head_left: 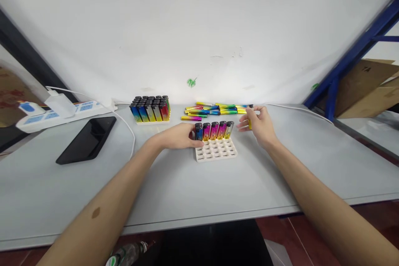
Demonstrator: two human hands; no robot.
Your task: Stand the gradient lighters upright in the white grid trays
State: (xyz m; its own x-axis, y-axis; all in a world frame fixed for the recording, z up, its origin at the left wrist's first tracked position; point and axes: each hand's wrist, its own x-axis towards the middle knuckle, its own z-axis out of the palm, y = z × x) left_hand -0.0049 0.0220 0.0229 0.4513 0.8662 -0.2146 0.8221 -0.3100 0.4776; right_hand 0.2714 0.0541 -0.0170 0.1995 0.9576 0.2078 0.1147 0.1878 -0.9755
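A white tray with slots (216, 152) lies on the table, several lighters (213, 130) standing upright in its far part. My left hand (181, 136) is closed around the left end of the tray, beside a blue lighter (198, 133). To the right of the tray, my right hand (255, 124) holds a yellow lighter (249, 124) between thumb and fingers, off the tray. Behind the tray lies a loose pile of colourful lighters (205, 110). A second rack, full of upright lighters (151, 110), stands at the back left.
On the left are a black phone (87, 140), a white power strip (37, 123) with plugs, and a white cable (132, 135). Another cable (299, 110) runs along the wall at right. Cardboard boxes (368, 87) sit beyond a blue metal frame (333, 95).
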